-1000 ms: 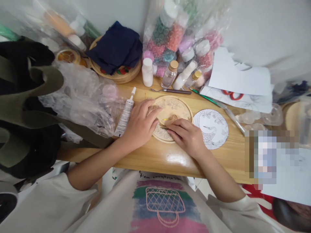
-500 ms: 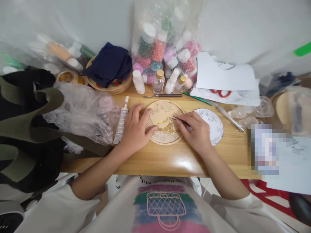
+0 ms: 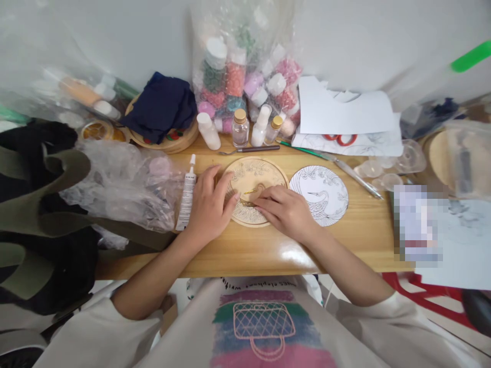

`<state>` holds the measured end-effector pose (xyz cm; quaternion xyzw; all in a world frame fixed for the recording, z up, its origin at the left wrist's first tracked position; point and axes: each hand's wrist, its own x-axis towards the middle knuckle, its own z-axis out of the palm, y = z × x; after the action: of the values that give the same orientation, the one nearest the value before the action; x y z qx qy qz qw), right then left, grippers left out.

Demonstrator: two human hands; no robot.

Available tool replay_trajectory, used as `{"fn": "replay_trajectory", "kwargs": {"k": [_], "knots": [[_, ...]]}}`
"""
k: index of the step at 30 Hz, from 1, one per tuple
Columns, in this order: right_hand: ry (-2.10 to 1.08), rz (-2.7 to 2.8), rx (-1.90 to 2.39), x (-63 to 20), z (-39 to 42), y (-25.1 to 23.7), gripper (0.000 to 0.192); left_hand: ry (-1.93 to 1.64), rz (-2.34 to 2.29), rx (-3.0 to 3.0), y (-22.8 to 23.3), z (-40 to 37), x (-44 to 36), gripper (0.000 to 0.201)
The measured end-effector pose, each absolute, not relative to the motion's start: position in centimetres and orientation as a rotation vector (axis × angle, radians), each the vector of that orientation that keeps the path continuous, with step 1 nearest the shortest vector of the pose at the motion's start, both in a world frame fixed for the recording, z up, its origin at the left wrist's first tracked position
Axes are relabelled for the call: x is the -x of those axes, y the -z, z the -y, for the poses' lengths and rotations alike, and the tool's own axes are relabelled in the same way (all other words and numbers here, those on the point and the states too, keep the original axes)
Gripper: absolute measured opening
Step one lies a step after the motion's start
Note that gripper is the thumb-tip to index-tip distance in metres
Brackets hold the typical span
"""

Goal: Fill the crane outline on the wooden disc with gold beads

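Pressing down on the left edge of the round wooden disc (image 3: 253, 197) with the left hand (image 3: 209, 207), fingers flat and spread, gripping nothing, only steadying; working at the disc's middle with the right hand (image 3: 287, 212), fingers pinched together low over the surface, most likely around a fine tool or the wire itself, though whatever is pinched is hidden under the fingers, so not possible to tell for certain; lying at the centre of the wooden table (image 3: 268, 250), the disc, with a pencilled crane-and-wave pattern over its face; showing gold wire (image 3: 251, 192) along only a short stretch near the middle, at about 9 o'clock from the right fingertips, with the upper clouds and outer border bare; judging from that, the outlining seeming early to midway, most of the lines not yet laid and no colour filled in; sitting just at 3 o'clock of the disc, a printed paper pattern (image 3: 319, 194) of the same crane, apart from the hand; lying at 9 o'clock beside the left hand, a white glue tube (image 3: 186, 195), capped end pointing to 12 o'clock; standing at 12 o'clock, small bottles (image 3: 240, 128) and a bag of coloured sand jars (image 3: 245, 76), unopened as far as can be seen.
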<state>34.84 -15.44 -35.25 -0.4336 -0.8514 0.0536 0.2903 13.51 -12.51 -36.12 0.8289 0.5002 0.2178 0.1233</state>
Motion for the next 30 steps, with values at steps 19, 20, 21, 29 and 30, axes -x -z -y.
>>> {"fn": "replay_trajectory", "kwargs": {"k": [19, 20, 21, 29, 30], "knots": [[-0.123, 2.262, 1.155, -34.68, 15.37, 35.43, 0.020, -0.611, -1.449, -2.443, 35.91, 12.66, -13.60, 0.039], [-0.132, 2.258, 1.156, -34.71, 15.37, 35.42, 0.020, -0.610, -1.446, -2.439, 35.91, 12.65, -13.59, 0.040], [-0.143, 2.253, 1.158, -34.75, 15.38, 35.41, 0.020, -0.613, -1.443, -2.434, 35.90, 12.65, -13.59, 0.041], [-0.208, 2.140, 1.340, -35.53, 15.43, 35.20, 0.021, -0.602, -1.416, -2.408, 35.70, 12.62, -13.64, 0.053], [-0.205, 2.118, 1.368, -35.63, 15.42, 35.19, 0.021, -0.595, -1.415, -2.406, 35.67, 12.61, -13.64, 0.054]]}}
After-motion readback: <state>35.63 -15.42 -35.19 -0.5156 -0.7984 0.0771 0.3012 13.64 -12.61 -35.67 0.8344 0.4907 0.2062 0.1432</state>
